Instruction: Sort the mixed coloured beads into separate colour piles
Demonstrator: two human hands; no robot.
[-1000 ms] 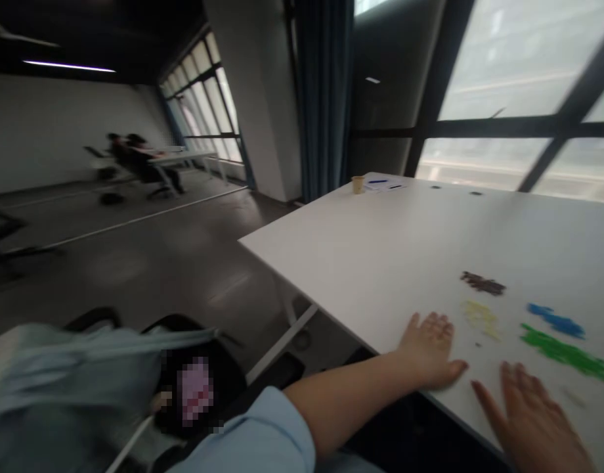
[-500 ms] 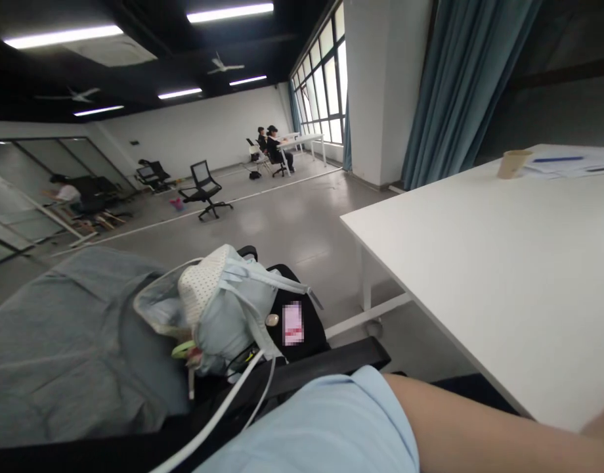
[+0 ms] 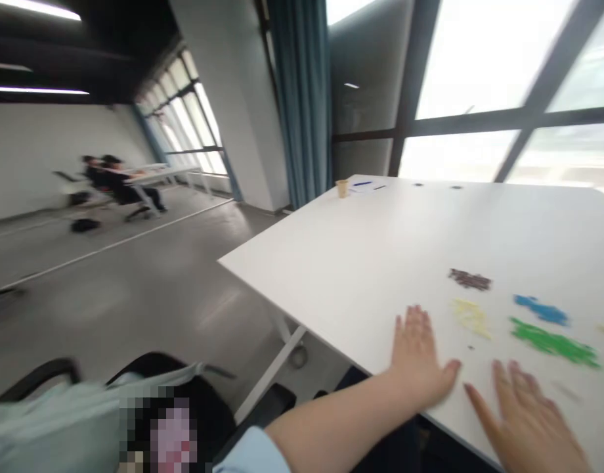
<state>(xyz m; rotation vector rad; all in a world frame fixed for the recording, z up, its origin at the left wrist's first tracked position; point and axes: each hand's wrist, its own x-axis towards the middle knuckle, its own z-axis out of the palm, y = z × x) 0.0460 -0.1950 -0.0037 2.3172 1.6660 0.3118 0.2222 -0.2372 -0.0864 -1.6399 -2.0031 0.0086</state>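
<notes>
My left hand (image 3: 420, 364) lies flat on the white table (image 3: 331, 263) near its front edge, fingers stretched out and thumb apart. To its right, my right hand (image 3: 528, 414) also rests on the tabletop with fingers spread. Neither holds anything. Beyond the hands lie groups of small pieces, too blurred to name: a brown pile (image 3: 470, 279), a pale yellow pile (image 3: 472, 318), a blue pile (image 3: 541, 309) and a green pile (image 3: 555, 342). The yellow pile is nearest my left hand, the green one nearest my right. A tiny dark piece (image 3: 471, 347) sits between the hands.
A paper cup (image 3: 342, 188) stands at the table's far left, beside papers and a blue pen (image 3: 362, 184). At lower left, a pale bag (image 3: 50, 420) is on a black chair (image 3: 208, 407). Two people (image 3: 117, 180) sit at a distant table.
The view has swung right from the room and bag to the table. Both hands and the coloured piles have come into sight; before, mainly my left arm showed.
</notes>
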